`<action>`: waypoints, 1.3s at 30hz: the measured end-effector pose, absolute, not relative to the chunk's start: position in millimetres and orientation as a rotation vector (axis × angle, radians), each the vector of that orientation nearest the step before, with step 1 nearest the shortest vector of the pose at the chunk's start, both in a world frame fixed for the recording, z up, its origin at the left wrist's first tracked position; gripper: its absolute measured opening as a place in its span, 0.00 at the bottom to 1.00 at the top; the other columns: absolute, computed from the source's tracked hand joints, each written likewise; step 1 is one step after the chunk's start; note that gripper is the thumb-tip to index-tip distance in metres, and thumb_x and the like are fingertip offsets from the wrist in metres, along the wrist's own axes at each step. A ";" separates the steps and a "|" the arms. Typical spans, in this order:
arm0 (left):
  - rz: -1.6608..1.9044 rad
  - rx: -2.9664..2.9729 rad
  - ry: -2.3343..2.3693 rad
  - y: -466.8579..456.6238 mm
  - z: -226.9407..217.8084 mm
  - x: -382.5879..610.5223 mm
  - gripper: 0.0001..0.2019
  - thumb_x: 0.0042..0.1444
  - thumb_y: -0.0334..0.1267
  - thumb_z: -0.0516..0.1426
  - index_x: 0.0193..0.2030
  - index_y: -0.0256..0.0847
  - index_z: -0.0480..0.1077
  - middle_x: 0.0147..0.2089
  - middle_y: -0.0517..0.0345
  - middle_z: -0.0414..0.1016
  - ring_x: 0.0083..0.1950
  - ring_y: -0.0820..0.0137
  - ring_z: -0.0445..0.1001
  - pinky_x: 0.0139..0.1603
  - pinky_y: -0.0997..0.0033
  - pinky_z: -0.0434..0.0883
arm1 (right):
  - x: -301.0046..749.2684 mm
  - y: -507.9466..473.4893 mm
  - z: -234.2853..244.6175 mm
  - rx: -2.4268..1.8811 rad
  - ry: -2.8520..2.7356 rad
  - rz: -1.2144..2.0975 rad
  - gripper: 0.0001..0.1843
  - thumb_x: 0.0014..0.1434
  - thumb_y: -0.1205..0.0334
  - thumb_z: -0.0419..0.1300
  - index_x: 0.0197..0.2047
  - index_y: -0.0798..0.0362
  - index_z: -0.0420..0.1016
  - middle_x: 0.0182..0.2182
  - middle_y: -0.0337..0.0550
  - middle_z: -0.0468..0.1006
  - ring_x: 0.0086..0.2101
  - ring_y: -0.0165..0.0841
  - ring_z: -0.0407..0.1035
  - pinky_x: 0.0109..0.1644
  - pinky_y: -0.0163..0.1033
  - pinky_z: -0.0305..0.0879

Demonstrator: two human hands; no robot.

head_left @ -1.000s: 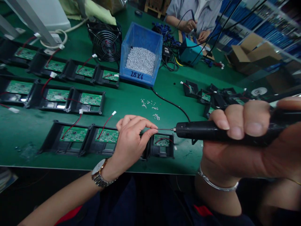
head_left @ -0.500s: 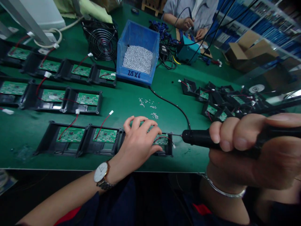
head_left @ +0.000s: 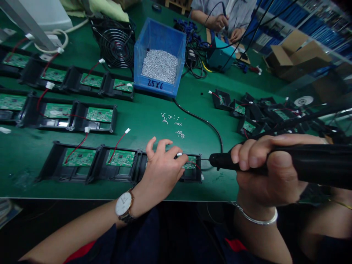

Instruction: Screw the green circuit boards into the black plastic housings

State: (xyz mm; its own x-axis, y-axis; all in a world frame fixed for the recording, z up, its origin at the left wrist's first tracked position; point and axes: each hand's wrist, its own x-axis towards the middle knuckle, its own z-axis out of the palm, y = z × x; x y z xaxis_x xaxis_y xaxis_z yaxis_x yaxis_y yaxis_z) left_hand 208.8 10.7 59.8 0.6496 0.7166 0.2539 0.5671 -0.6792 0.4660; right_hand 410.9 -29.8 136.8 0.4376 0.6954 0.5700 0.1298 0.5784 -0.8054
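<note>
My right hand (head_left: 264,168) is wrapped round a black electric screwdriver (head_left: 316,161). The thin bit points left, its tip by the right end of the row's last black plastic case (head_left: 196,178). Over this case and the one beside it lies my left hand (head_left: 162,165), fingers bent and apart, thumb and forefinger by the green circuit board (head_left: 190,164). Part of that board and most of the neighbouring case are hidden under the hand. Further left in the same row, a second circuit board (head_left: 121,157) sits in its case with a red wire. Small loose screws (head_left: 179,134) lie beyond my left hand.
A blue bin (head_left: 155,88) of screws stands at the back beside a black fan (head_left: 117,47). More cases with boards (head_left: 99,114) line the left. Others are heaped (head_left: 249,126) at the right. A black cable (head_left: 203,121) crosses the green table. Across it works another person (head_left: 220,22).
My right hand and the screwdriver have shifted slightly left, and the grip now shows more of the tool's body. My left hand stays over the cases, its fingers slightly changed in bend.
</note>
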 end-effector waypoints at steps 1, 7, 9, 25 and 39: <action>0.603 2.524 1.020 10.7 59.3 208.8 0.09 0.61 0.32 0.71 0.45 0.52 0.84 0.52 0.58 0.87 0.67 0.42 0.71 0.74 0.21 0.52 | 410.7 -29.1 136.4 -0.916 -1.085 0.423 0.09 0.62 0.61 0.72 0.46 0.47 0.82 0.20 0.29 0.69 0.17 0.29 0.62 0.22 0.40 0.65; 0.578 2.528 1.010 11.1 56.0 207.7 0.08 0.63 0.33 0.70 0.46 0.51 0.83 0.52 0.58 0.87 0.68 0.41 0.71 0.75 0.20 0.50 | 406.1 -29.3 133.0 -0.930 -1.079 0.452 0.09 0.62 0.61 0.72 0.45 0.48 0.81 0.21 0.29 0.71 0.18 0.28 0.64 0.23 0.39 0.67; 0.580 2.528 1.012 11.1 56.2 207.5 0.09 0.62 0.32 0.71 0.46 0.51 0.83 0.53 0.59 0.87 0.67 0.41 0.71 0.75 0.20 0.51 | 401.9 -33.0 132.1 -0.937 -1.106 0.453 0.09 0.62 0.63 0.72 0.45 0.48 0.80 0.21 0.29 0.71 0.19 0.28 0.64 0.23 0.40 0.68; 0.592 2.521 1.034 12.9 59.5 208.4 0.13 0.59 0.30 0.73 0.48 0.49 0.82 0.51 0.58 0.88 0.67 0.41 0.73 0.74 0.21 0.53 | 422.8 -10.6 150.1 -0.674 -1.332 0.654 0.12 0.65 0.54 0.71 0.49 0.50 0.85 0.22 0.32 0.74 0.17 0.29 0.64 0.19 0.41 0.67; 0.736 2.471 1.128 13.8 72.3 183.9 0.24 0.58 0.47 0.77 0.57 0.47 0.79 0.59 0.50 0.88 0.66 0.42 0.75 0.75 0.29 0.52 | 390.9 53.1 101.9 -0.812 -1.120 0.507 0.12 0.64 0.54 0.75 0.46 0.46 0.80 0.23 0.29 0.74 0.22 0.28 0.69 0.31 0.39 0.75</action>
